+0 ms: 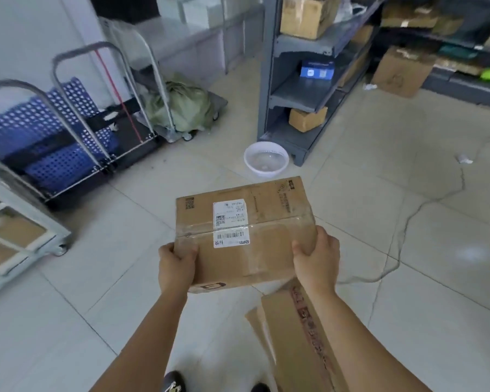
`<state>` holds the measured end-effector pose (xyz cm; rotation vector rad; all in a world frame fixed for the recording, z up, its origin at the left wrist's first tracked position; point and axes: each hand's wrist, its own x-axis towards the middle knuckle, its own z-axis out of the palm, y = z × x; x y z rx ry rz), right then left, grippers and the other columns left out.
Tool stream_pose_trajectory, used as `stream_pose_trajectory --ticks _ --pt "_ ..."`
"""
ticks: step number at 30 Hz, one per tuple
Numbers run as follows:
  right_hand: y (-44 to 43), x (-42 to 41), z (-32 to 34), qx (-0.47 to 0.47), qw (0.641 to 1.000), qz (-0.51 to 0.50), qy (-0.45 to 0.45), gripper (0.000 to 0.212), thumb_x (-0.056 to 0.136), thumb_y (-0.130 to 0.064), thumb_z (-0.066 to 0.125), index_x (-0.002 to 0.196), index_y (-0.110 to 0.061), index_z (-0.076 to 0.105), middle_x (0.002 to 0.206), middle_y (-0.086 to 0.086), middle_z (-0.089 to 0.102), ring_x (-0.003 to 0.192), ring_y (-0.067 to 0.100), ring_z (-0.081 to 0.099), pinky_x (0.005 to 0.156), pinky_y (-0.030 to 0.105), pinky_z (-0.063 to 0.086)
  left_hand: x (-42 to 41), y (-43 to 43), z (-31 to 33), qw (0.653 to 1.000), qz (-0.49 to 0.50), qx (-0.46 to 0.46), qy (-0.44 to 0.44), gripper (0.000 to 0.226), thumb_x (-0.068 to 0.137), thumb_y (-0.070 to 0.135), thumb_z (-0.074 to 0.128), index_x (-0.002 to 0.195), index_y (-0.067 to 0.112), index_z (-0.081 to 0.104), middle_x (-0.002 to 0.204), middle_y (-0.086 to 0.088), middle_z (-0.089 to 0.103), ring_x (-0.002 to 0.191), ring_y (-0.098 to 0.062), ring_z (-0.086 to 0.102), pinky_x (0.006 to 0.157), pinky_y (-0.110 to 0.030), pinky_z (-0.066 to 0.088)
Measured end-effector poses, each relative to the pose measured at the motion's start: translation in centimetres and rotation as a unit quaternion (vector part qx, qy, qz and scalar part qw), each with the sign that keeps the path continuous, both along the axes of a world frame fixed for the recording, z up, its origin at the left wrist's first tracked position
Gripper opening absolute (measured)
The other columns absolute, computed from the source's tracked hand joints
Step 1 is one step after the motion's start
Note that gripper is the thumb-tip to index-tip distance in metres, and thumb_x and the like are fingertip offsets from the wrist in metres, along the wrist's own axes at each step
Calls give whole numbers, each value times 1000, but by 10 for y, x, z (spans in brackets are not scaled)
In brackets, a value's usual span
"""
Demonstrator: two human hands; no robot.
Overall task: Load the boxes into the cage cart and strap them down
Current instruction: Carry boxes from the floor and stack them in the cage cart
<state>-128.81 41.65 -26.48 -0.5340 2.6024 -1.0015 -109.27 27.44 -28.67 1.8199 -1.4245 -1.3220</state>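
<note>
Both hands on one cardboard box, centre of frame, held clear of the floor.

Left hand: fingers curled over the box's near left corner, thumb on the top face. The rest go under the box, out of sight.

Right hand: same grip on the near right corner, thumb pressed on top. Firm hold on both sides, nothing else in either hand.

Box top: clear tape seam across the middle, with a white label straddling it.

Second carton: lower right of frame, lying on the floor beneath my right forearm, red-printed tape along its length.

Cage cart: left edge of frame, grey frame on casters, brown cartons visible behind its bars. Well apart from the held box.

Surroundings:
- Upper left: folding trolleys with blue perforated crates. A green sack sits beside them.
- Above the box: white basin on the floor.
- Upper right: grey shelf rack carrying more cartons.
</note>
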Motion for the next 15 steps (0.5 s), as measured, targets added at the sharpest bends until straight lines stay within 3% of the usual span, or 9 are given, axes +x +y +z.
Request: stream_pose_trajectory --ticks 3,7,11,15 --pt "-47 41 29 -34 998 52 16 62 91 -31 63 145 -12 39 138 10 47 128 28 43 103 40 39 54 -26 34 998 52 -34 5 47 90 32 61 129 12 43 108 0 54 94 -24 53 79 -36 45" --pt "-110 108 62 -72 990 116 23 56 88 -34 64 138 -14 47 126 8 54 119 29 51 95 45 48 138 -55 73 990 122 -73 22 49 87 31 65 130 19 46 110 2 57 97 -23 56 84 -38 48" --pt "-164 190 90 -100 978 181 30 58 90 -38 63 141 -15 46 132 7 52 121 28 50 97 43 47 234 -81 104 976 184 -107 47 52 86 34 66 134 25 48 118 2 59 105 -25 59 93 -47 50" --pt "-213 277 109 -122 964 235 22 62 90 -39 62 143 -14 43 136 8 49 123 29 49 99 46 47 329 -102 128 957 244 -144 62 57 86 31 67 139 27 47 124 2 58 107 -22 57 95 -44 49"
